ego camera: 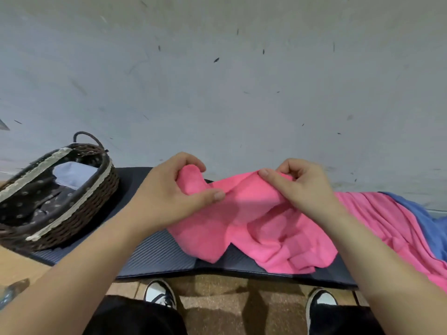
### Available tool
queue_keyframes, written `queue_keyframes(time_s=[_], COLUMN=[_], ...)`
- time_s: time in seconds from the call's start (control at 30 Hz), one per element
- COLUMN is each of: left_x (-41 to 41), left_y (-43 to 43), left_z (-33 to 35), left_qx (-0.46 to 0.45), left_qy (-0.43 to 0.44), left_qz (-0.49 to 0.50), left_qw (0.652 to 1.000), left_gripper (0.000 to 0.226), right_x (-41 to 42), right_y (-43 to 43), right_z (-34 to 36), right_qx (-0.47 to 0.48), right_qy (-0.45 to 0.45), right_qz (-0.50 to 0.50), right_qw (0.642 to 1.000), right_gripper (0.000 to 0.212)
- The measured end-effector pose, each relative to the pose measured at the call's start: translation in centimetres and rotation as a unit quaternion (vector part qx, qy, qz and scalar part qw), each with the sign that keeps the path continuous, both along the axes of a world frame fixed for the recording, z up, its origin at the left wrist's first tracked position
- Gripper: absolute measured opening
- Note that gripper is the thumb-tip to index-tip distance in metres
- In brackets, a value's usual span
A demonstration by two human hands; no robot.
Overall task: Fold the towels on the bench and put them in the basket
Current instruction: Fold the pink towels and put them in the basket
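Note:
A crumpled pink towel [256, 228] lies on the dark padded bench [159, 255] in front of me. My left hand [169, 197] pinches its left end between thumb and fingers, and that end is lifted off the bench. My right hand [302, 187] grips the towel's upper edge a little to the right. A second pink towel [391, 228] and a blue towel [430, 221] lie spread at the right end of the bench. The brown wicker basket [79, 213] stands at the left end, with a folded light blue towel [75, 174] inside on its dark patterned lining.
A grey wall [217, 81] rises right behind the bench. Below the bench's front edge I see my two black and white shoes [160, 293] on a brown floor. A strip of bare bench lies between the basket and the pink towel.

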State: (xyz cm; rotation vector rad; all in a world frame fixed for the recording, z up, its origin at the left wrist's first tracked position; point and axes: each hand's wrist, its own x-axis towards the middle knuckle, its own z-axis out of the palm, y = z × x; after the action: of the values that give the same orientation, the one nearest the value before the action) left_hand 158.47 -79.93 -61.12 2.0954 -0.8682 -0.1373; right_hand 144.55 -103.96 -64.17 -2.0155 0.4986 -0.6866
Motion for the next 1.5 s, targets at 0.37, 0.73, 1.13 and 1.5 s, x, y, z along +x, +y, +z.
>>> queue_keyframes(time_s=[0.37,0.73,1.13,1.5], left_x=[1.2,1.7,10.3,20.9], left_y=[1.9,7.1,6.8,2.2], left_z=[7.3,3.2,-4.4,-14.6], left_qx=[0.032,0.049,0.126,0.219], left_qy=[-0.161,-0.088,-0.080,-0.072], left_qz=[0.061,0.066,0.154,0.165], left_qw=[0.984,0.993,0.977,0.959], left_gripper=[0.025,0.017,0.023,0.029], right_x=[-4.9,-7.2,2.8,13.9], right_y=[-2.7,-1.1,-0.7,-3.0], right_z=[5.7,5.7,-0.6,-14.2], right_qx=[-0.075,0.100,-0.088,-0.168], right_qy=[0.293,0.191,0.222,0.324], right_qz=[0.107,0.083,-0.038,-0.069], right_qw=[0.947,0.973,0.970,0.929], right_gripper=[0.045,0.041,0.020,0.013])
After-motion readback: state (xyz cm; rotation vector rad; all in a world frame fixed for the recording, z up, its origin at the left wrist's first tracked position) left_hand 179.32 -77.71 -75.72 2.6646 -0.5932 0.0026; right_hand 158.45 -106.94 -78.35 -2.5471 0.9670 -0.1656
